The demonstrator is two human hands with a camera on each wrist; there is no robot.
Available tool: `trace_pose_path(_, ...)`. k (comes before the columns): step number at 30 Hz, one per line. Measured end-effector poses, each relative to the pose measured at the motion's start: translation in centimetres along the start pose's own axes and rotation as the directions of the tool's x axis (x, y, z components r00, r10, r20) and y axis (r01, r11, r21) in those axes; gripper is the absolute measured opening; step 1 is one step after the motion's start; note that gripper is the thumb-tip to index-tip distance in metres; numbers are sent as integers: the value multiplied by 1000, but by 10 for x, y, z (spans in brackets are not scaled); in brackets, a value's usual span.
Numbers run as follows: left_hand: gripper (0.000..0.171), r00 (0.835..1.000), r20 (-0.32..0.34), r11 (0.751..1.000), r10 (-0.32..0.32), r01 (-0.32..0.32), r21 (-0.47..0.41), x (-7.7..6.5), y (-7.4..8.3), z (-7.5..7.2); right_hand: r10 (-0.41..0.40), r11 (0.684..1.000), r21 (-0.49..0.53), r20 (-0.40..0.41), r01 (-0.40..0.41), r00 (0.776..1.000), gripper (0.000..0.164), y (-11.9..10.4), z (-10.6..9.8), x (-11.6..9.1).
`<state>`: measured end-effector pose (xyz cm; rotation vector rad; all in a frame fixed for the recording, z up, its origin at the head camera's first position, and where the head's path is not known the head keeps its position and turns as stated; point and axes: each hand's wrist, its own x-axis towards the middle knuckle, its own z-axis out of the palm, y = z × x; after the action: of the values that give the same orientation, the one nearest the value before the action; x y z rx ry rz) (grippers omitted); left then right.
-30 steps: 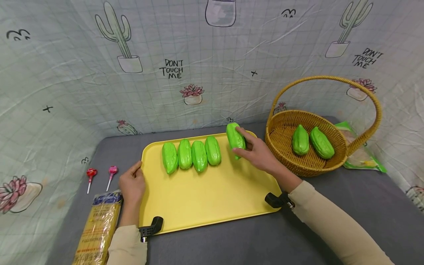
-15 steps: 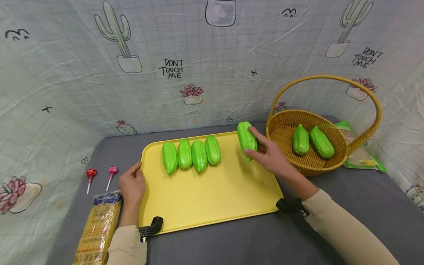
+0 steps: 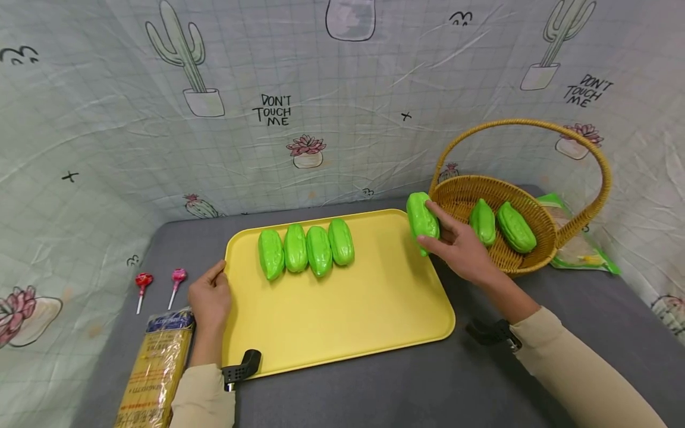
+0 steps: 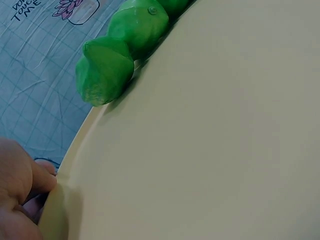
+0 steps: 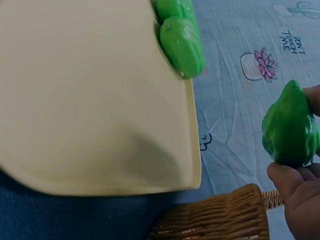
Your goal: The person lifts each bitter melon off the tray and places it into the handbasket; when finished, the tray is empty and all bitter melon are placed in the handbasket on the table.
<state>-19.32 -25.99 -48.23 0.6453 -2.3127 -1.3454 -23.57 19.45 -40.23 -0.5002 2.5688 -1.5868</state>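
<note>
My right hand (image 3: 464,248) holds a glossy green papaya (image 3: 420,213) between thumb and fingers, above the far right corner of a yellow tray (image 3: 348,315), beside the basket. In the right wrist view this papaya (image 5: 290,125) shows its pointed tip, clear of the tray. Several similar papayas (image 3: 319,249) lie side by side along the tray's back left. My left hand (image 3: 210,302) grips the tray's left rim; in the left wrist view the thumb of the left hand (image 4: 20,190) lies at that edge, with the other fingers mostly hidden.
A wicker basket (image 3: 547,229) with a tall handle stands right of the tray, with two papayas inside. Behind it lies a green-edged packet (image 3: 580,252). Two lollipops (image 3: 178,278) and a spaghetti packet (image 3: 157,371) lie on the left. A printed cloth (image 3: 342,119) hangs behind.
My right hand has carried the papaya rightward from above the tray's back right area toward the basket. The left hand stays on the tray rim, and the head view has shifted slightly.
</note>
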Motion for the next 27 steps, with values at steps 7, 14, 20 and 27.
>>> trace_pose_path(7,37,1000,6,1000,-13,13,2,-1,1,-1,4,1000,-5,-10,-4,1000,76,1,-10,-2)
trace_pose_path(14,36,1000,-6,1000,0,0,1,-2,2,-1,39,999,14,-21,-39,999,76,3,-19,-5)
trace_pose_path(20,36,1000,-15,1000,6,-6,10,-1,1,0,91,995,-33,-34,-92,995,77,6,-29,-7)
trace_pose_path(27,35,1000,-19,1000,7,-6,18,-2,2,0,124,987,-93,-61,-129,990,79,15,-39,-5)
